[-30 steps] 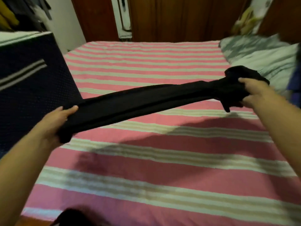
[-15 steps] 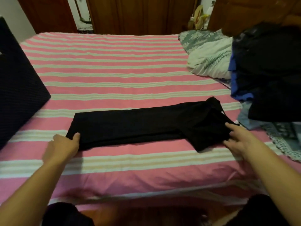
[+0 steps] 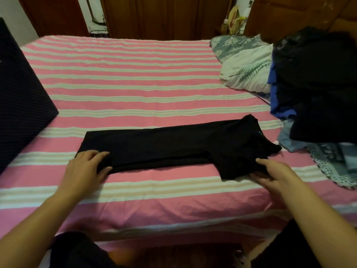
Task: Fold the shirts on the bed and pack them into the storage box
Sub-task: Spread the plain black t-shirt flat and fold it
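The black shirt [image 3: 173,146] lies as a long strip on the bed [image 3: 135,84], left hand [image 3: 85,167] pinching one end, right hand [image 3: 270,175] the other; next, I think, comes folding it crosswise.

Dim, warm indoor light is falling on the bed [image 3: 135,78], brightest across its middle stripes. Beyond the bed's far edge the wardrobe [image 3: 164,16] is sinking into shadow. Edges are bowing from the wide lens, and detail is looking soft throughout.
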The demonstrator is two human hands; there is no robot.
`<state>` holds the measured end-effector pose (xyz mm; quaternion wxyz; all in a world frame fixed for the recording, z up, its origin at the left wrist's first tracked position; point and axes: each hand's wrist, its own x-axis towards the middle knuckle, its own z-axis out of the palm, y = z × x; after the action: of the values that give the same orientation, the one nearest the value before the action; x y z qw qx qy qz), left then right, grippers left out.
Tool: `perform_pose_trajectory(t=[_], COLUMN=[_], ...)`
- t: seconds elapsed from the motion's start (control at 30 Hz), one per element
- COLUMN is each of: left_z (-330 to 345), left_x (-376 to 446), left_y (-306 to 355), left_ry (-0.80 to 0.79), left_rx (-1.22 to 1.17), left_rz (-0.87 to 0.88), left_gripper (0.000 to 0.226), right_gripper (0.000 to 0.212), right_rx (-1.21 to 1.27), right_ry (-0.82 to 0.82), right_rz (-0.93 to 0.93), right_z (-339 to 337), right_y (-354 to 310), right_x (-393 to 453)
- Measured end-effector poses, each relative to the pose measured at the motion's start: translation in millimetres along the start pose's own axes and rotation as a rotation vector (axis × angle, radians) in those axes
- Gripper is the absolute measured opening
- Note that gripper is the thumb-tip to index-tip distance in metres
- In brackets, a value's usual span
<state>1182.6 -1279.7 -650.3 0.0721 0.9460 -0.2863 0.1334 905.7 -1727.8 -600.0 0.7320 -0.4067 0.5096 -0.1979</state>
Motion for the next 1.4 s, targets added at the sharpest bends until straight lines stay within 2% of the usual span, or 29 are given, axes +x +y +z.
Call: perform_pose_trajectory(t=[0.03,0.13,0.2,0.27,0.33,0.37,0.47,0.53,0.6,0.63,0.7,0.83,0.9,0.93,0.97,1.0,1.07,1.1,1.17,1.2,1.27,1.3,1.33,1.4], left_z=[2.8,-4.7,-19.7,-30.5,-33.6,-33.6,-29.4,-16.1,-2.0,3.9,16.7,9.8,-7.5,-15.2,-21.5,-26.6,-30.8,-30.6,-34.0,-34.4,-33.8,-33.7,-33.5,-30.4], left_x=[4.1,11.4,12.6,15.9,19.8,20.7,15.9,8.2,1.4,-0.3,1.8,10.1,14.7,16.6,16.8,15.6,12.3,11.9,18.8,26.2,42.5,49.2,52.5,50.6], left_y=[0.3,-2.1,6.5,29.8,70.3,96.3,185.5,242.4,288.3,303.6,317.4,324.2,336.9,342.2,345.6,345.4,332.7,321.8,292.3,274.5,225.5,193.2,158.9,91.8], left_ry=[-0.037,-0.147,-0.239,-0.265,-0.244,-0.237,-0.293,-0.363,-0.386,-0.372,-0.337,-0.209,-0.212,-0.324,-0.522,-0.737,-1.056,-1.114,-1.041,-0.917,-0.632,-0.518,-0.442,-0.368], left_rx=[0.01,0.122,0.206,0.28,0.245,0.15,-0.198,-0.362,-0.369,-0.332,-0.341,-0.585,-0.778,-0.928,-1.061,-1.094,-0.78,-0.623,-0.538,-0.527,-0.382,-0.246,-0.115,0.057], left_rz=[0.073,0.099,0.053,0.001,0.011,0.059,0.267,0.318,0.363,0.388,0.382,0.323,0.222,0.131,0.05,0.035,0.236,0.33,0.365,0.312,0.182,0.136,0.11,0.097], left_gripper=[0.04,0.034,0.029,0.02,0.028,0.036,0.048,0.056,0.073,0.076,0.061,0.011,0.004,0.006,0.011,0.023,0.054,0.064,0.055,0.041,0.018,0.015,0.017,0.029], right_gripper=[0.009,0.012,0.008,0.005,0.006,0.007,0.016,0.014,0.008,0.013,0.022,0.026,0.034,0.039,0.042,0.044,0.041,0.035,0.029,0.041,0.089,0.106,0.114,0.111], right_rx=[0.061,0.163,-0.034,-0.398,-0.709,-0.75,-0.539,-0.443,-0.357,-0.297,-0.268,-0.371,-0.459,-0.509,-0.591,-0.72,-0.951,-0.997,-1.085,-1.22,-1.607,-1.779,-1.87,-1.819], right_ry=[-0.013,-0.052,-0.102,-0.163,-0.139,-0.079,0.071,0.056,0.055,0.064,0.11,0.239,0.289,0.301,0.313,0.355,0.409,0.37,0.087,-0.128,-0.504,-0.572,-0.571,-0.517], right_rz=[-0.014,-0.058,0.029,0.122,0.083,0.018,-0.125,-0.065,-0.024,-0.036,-0.1,-0.227,-0.284,-0.289,-0.304,-0.35,-0.565,-0.725,-0.936,-0.948,-0.764,-0.707,-0.72,-0.787], right_z=[0.3,-2.3,-11.8,-25.0,-37.1,-42.4,-53.5,-44.9,-34.6,-30.3,-24.4,-29.1,-36.2,-38.5,-40.2,-39.7,-33.2,-27.2,-16.5,-14.3,-16.3,-18.8,-22.8,-28.3], right_y=[-3.3,-13.6,-10.6,-2.5,0.8,-1.3,-18.9,-31.6,-37.3,-38.1,-39.8,-45.7,-44.8,-43.6,-42.8,-44.4,-50.3,-52.1,-43.9,-31.0,1.4,14.1,21.8,24.9], right_x=[-4.2,-15.7,-23.4,-29.1,-28.3,-23.0,15.0,39.1,63.0,75.4,93.9,106.8,107.1,105.6,102.2,96.3,78.1,65.3,38.1,27.2,12.9,10.3,10.4,12.2])
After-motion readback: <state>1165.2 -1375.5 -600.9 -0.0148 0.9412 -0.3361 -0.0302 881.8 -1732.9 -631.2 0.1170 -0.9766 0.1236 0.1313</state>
